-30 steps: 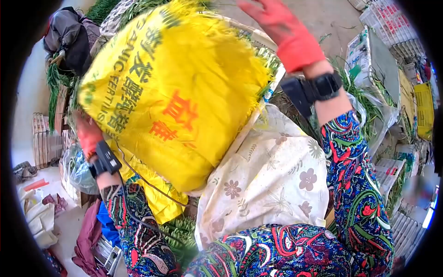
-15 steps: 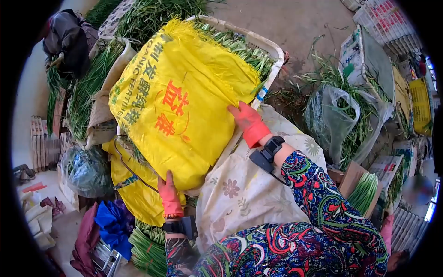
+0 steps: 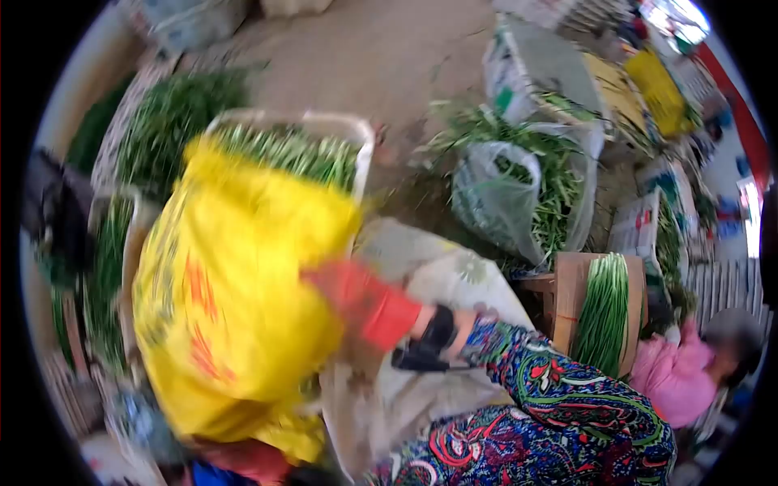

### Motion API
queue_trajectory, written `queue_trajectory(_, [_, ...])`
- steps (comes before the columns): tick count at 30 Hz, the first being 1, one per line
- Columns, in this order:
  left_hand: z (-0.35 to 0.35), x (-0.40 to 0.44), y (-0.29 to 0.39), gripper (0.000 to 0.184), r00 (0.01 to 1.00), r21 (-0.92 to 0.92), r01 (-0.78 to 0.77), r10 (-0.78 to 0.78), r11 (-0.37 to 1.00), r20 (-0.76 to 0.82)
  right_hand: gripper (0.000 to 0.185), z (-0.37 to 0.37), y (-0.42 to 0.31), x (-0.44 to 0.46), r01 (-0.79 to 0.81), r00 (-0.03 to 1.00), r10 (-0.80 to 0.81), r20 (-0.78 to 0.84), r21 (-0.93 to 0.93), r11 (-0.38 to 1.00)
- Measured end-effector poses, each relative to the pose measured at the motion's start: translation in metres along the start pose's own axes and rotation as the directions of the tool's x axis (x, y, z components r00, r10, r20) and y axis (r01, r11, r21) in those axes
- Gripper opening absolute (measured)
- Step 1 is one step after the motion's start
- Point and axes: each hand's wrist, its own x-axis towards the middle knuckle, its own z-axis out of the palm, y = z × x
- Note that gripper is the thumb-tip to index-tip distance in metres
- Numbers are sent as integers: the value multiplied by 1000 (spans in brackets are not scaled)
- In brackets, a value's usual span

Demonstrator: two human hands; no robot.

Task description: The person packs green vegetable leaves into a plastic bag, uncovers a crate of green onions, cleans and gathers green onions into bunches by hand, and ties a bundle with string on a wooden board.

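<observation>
Right at the heart of the action, a yellow sack (image 3: 243,283) is seen between eight and nine o'clock, badly blurred, its upper part draped over a white crate (image 3: 366,150). Beyond that edge, at eleven o'clock, pale green stalks (image 3: 316,158) are left uncovered.

To the hands! The red-gloved right hand (image 3: 361,304) is placed against the sack's three o'clock edge, the fingers pointed at the yellow material; whether they are closed on it cannot be told through the blur. A black band (image 3: 442,328) is worn at that wrist. Down at seven o'clock, the left hand (image 3: 243,462) is caught just beside the sack's lower edge, partly cut off by the frame; its fingers cannot be read.

Towards four o'clock from the centre, a floral cloth (image 3: 438,267) is spread, creased. At two, a clear plastic bag (image 3: 478,194) is packed with greens. At four, a green bundle (image 3: 601,312) is propped against cardboard (image 3: 566,300), and farther out a person in pink (image 3: 673,377) is glimpsed.
</observation>
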Motion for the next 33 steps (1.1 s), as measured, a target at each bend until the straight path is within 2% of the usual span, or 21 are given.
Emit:
queue_trajectory(1, [-47, 43, -10, 42, 987, -190, -47, 16, 981, -162, 16, -20, -13, 25, 221, 940, -291, -181, -327, 919])
queue_trajectory(3, [-135, 125, -21, 44, 940, -599, -204, -15, 774, -340, 19, -54, -45, 79, 165, 683, -623, -381, -751, 640])
queue_trajectory(4, [-164, 150, -21, 45, 936, -675, -234, -27, 700, -352, 20, -71, -56, 101, 184, 653, -657, -377, -762, 621])
queue_trajectory(6, [-187, 181, -30, 48, 947, -745, -218, -49, 630, -318, 21, -90, -67, 131, 359, 784, -578, -226, -595, 719])
queue_trajectory(7, [-179, 194, -34, 41, 915, -665, -270, -28, 696, -402, 22, -98, -72, 141, 409, 818, -553, -159, -515, 753])
queue_trajectory(9, [-178, 195, -48, 37, 972, -970, -117, -175, 215, -156, 24, -108, -85, 154, 491, 825, -563, -59, -420, 763])
queue_trajectory(10, [-179, 193, -52, 37, 983, -998, -21, -182, -67, -9, 25, -113, -92, 157, 532, 806, -591, -26, -408, 742])
queue_trajectory(12, [-181, 187, -61, 36, 962, -792, 176, -68, -584, 264, 26, -122, -100, 164, 603, 762, -646, 41, -408, 685])
queue_trajectory(17, [-173, 145, -81, 37, 937, -828, 344, 215, -443, 274, 31, -137, -26, 179, 682, 658, -725, 203, -569, 460])
queue_trajectory(19, [-140, 117, -108, 39, 846, -708, 533, 288, -463, 448, 66, -121, 41, 153, 219, 968, -186, 170, -201, 955])
queue_trajectory(20, [-110, 103, -128, 40, 773, -606, 625, 281, -492, 569, 79, -102, 47, 133, -148, 966, 162, 200, -82, 986])
queue_trajectory(21, [-106, 86, -136, 42, 646, -331, 694, 350, -640, 678, 96, -102, 39, 100, -137, 907, 108, 407, 42, 990])
queue_trajectory(22, [-94, 63, -151, 44, 667, -387, 667, 278, -637, 692, 99, -93, 42, 75, -173, 831, 226, 509, -149, 973])
queue_trajectory(24, [-80, 20, -174, 45, 629, -351, 671, 250, -654, 736, 103, -66, 50, 29, -155, 688, 378, 619, -384, 910])
queue_trajectory(27, [-49, -7, -228, 44, 654, -568, 753, 285, -331, 701, 108, -18, 48, -3, -100, 651, 327, 685, -349, 932])
queue_trajectory(28, [-50, -17, -234, 46, 635, -565, 767, 234, -304, 736, 99, -3, 54, -9, 0, 632, 190, 751, -245, 970])
queue_trajectory(29, [-45, -26, -243, 49, 611, -571, 788, 189, -229, 768, 78, 16, 57, -22, -49, 656, 133, 743, -134, 990])
queue_trajectory(30, [-45, -33, -247, 50, 609, -570, 789, 177, -230, 773, 53, 28, 67, -38, -162, 428, 134, 894, -71, 984])
queue_trajectory(31, [-45, -38, -250, 51, 610, -570, 788, 170, -233, 774, 35, 24, 34, -50, 101, 350, 105, 931, -149, 984])
queue_trajectory(32, [-48, -40, -252, 51, 595, -553, 793, 136, -254, 792, 31, 29, 30, -76, 207, 426, -101, 899, 12, 978])
queue_trajectory(33, [-46, -42, -256, 50, 590, -544, 796, 136, -265, 796, 31, 33, 15, -87, 556, 124, -132, 983, 41, 830])
